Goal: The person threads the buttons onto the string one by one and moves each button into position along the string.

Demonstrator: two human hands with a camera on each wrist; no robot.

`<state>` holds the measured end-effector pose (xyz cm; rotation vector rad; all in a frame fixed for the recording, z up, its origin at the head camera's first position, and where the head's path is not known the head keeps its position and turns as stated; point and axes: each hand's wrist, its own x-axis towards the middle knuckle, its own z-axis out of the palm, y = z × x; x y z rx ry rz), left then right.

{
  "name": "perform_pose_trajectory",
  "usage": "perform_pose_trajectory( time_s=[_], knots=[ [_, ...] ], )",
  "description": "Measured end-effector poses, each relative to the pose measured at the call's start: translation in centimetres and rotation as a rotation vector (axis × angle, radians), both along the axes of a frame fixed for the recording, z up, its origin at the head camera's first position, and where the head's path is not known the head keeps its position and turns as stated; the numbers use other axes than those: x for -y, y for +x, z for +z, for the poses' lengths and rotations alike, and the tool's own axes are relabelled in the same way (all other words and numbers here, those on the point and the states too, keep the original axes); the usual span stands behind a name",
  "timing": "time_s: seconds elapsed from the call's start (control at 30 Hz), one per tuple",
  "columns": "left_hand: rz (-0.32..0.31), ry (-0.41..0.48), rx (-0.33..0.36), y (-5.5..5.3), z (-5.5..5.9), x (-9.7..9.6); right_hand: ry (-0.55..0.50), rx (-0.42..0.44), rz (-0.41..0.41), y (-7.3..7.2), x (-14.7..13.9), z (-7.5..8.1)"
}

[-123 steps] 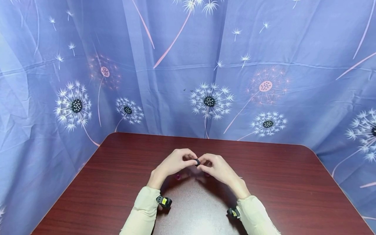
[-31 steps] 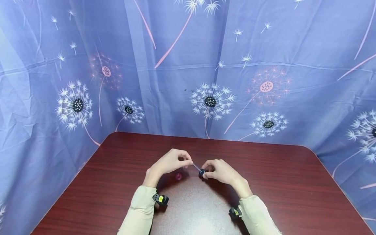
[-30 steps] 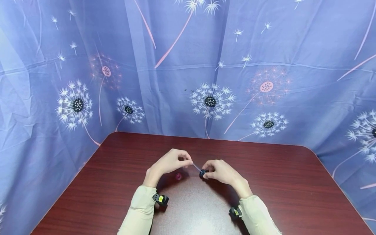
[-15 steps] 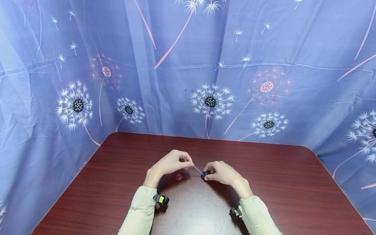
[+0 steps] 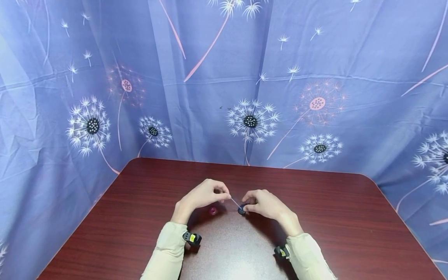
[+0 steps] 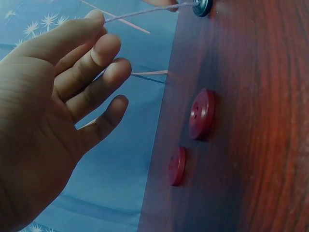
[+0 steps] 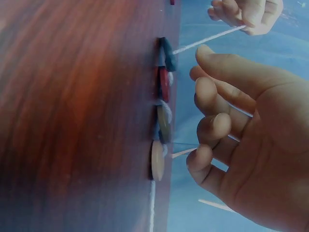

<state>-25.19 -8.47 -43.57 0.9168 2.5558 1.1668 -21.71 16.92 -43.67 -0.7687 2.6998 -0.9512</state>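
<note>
Pinching string (image 7: 210,39), left fingers (image 6: 106,47); right fingers (image 7: 206,92) apart, near dark button (image 7: 169,55); two red buttons (image 6: 203,115) nearby.

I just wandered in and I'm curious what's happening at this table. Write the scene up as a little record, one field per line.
Left hand: pinches the white string
Right hand: close to the dark button, gripping nothing
Row along the string: dark button, then the threaded red button, olive button and beige button
Apart from the row: nearer red button, farther red button
Surface: reddish-brown wood-grain table
Backdrop: blue dandelion-print curtain
</note>
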Motion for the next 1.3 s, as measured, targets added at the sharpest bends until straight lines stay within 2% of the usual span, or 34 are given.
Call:
perform_pose_trajectory(
  time_s=[0.27, 0.6, 1.0, 1.3],
  knots=[
    [-0.002, 0.007, 0.000, 0.1, -0.1, 0.1, -0.013, -0.061, -0.024, -0.1, 0.2, 0.3],
    [-0.008, 0.018, 0.000, 0.1, -0.2, 0.0, -0.143, -0.034, -0.030, 0.2, 0.7, 0.8],
    [-0.026, 0.037, -0.006, 0.2, 0.2, -0.2, -0.172, -0.165, -0.044, 0.3, 1.4, 1.0],
    [-0.027, 0.034, -0.006, 0.2, 0.3, -0.2, -0.188, -0.178, -0.054, 0.5, 1.9, 0.9]
  ],
)
